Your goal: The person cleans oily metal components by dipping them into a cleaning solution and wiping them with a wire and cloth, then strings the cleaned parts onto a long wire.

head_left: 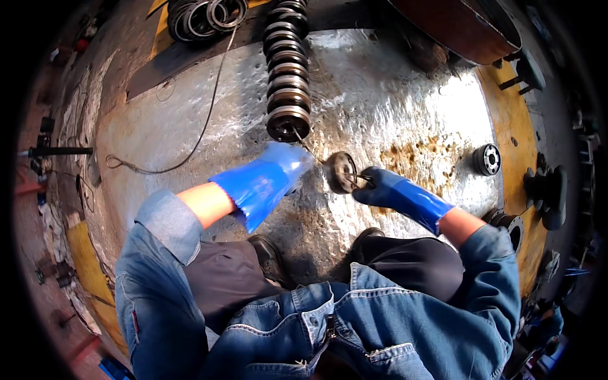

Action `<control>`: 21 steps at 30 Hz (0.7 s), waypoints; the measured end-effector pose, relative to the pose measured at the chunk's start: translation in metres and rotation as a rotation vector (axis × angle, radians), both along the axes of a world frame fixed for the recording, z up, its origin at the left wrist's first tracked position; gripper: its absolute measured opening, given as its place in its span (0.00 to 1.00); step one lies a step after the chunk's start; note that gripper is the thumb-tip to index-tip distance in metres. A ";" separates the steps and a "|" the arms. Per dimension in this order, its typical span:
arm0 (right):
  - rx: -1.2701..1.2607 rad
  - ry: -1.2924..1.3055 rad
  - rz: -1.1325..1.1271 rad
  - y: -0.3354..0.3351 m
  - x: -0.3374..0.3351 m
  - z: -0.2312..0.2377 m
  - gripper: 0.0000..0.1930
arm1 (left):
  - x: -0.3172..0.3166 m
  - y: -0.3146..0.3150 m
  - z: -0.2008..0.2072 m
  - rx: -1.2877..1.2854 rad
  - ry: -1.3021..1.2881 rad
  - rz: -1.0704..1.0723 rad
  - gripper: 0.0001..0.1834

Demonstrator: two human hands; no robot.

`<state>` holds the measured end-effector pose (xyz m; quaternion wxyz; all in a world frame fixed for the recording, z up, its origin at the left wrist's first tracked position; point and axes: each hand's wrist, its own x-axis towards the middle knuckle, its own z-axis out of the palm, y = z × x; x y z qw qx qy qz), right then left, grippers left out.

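Observation:
A row of round grooved metal rings (288, 82) lies end to end on a metal plate, running away from me. From the nearest ring a thin wire cable (308, 149) comes out toward a single round metal disc (342, 172), which stands tilted on edge. My right hand (379, 187), in a blue rubber glove, is closed round the cable just right of the disc, where strands show at its fingers. My left hand (285, 161), in the same kind of glove, is near the row's front end; motion blur hides its fingers.
The worn metal plate (209, 107) has brown stains. A loop of cable (180, 166) lies at left, near several metal rings (209, 16). One drilled ring (487, 159) sits at right, another (506, 225) nearer me. A large rusty curved piece (468, 28) stands at the far right.

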<state>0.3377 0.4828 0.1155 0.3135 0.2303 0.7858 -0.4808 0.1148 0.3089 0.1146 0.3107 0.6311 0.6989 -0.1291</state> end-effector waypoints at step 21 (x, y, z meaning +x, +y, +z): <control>-0.402 0.267 -0.543 0.058 -0.004 0.028 0.25 | 0.033 0.003 0.014 0.164 -0.919 0.258 0.08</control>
